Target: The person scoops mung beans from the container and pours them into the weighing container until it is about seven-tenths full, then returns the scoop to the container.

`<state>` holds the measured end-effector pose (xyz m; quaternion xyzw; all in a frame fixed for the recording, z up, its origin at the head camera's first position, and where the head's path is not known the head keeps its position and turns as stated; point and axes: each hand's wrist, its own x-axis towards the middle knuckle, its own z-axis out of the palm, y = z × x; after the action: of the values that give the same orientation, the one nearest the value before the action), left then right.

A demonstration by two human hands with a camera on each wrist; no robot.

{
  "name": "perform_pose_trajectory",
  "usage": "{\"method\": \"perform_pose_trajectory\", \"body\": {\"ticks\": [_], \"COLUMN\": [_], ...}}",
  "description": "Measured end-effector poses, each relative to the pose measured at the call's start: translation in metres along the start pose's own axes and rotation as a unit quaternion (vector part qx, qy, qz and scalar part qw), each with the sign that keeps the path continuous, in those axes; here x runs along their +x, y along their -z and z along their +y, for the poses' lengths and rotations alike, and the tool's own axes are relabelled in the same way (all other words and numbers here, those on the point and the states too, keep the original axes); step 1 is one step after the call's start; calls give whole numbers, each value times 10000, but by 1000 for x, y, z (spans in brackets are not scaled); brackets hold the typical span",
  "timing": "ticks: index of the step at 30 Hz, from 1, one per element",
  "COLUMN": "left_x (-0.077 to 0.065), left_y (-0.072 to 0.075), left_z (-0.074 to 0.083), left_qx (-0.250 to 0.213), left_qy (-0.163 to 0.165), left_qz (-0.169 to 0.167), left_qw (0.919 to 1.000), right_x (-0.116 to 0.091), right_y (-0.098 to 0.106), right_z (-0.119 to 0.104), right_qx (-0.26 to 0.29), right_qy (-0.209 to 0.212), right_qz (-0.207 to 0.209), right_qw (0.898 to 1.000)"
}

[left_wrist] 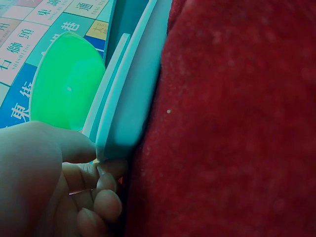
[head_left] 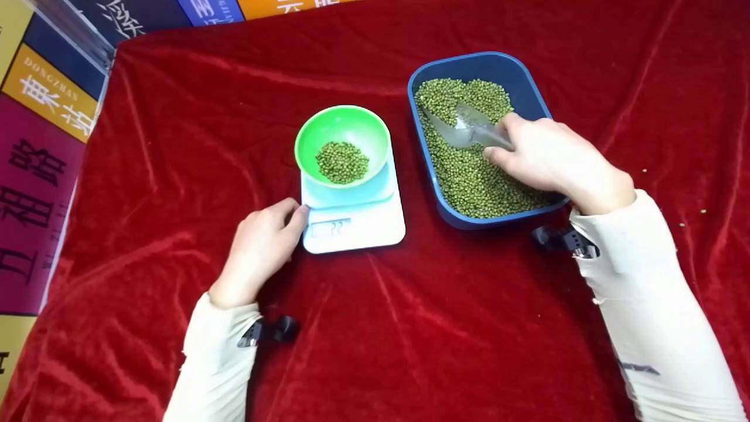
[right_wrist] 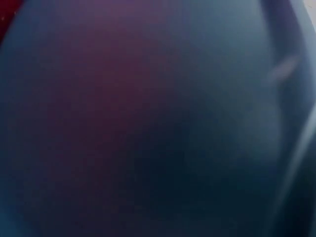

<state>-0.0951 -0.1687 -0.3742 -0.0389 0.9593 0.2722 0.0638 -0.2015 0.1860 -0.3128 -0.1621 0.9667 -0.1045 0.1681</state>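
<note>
In the head view my right hand [head_left: 551,149] grips the handle of a clear plastic scoop [head_left: 469,126], whose bowl lies in the green mung beans [head_left: 480,181] of a deep blue tub [head_left: 442,208]. To the left stands a white kitchen scale [head_left: 375,225] with digits on its display. On it sits a green bowl [head_left: 316,132] holding a small heap of mung beans [head_left: 343,162]. My left hand [head_left: 263,240] pinches the scale's left edge; in the left wrist view the thumb and curled fingers meet at its corner. Blurred blue surface fills most of the right wrist view.
Red velvet cloth [head_left: 351,351] covers the table in folds. A few loose beans [head_left: 681,225] lie right of the tub. Colourful panels with Chinese characters [head_left: 41,193] border the left and far sides.
</note>
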Motion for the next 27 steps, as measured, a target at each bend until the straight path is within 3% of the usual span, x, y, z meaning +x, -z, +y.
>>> {"method": "perform_pose_trajectory", "body": {"ticks": [10,19,27], "left_x": [-7,-12,-7], "left_y": [-3,-6,-6], "left_z": [-3,-2,-2], "left_qx": [-66,-1160,-1531], "left_qy": [-54,364,554], "left_qz": [26,-318,-604], "left_qw": [10000,9921,9848], "right_x": [-5,-16,-30], "right_y": [-9,-18,-27], "right_z": [-4,-12,-21], "right_qx": [96,252,430], "right_qy": [-76,-156,-173], "right_qz": [400,780,1282], "right_qw": [9991,9965,9907]}}
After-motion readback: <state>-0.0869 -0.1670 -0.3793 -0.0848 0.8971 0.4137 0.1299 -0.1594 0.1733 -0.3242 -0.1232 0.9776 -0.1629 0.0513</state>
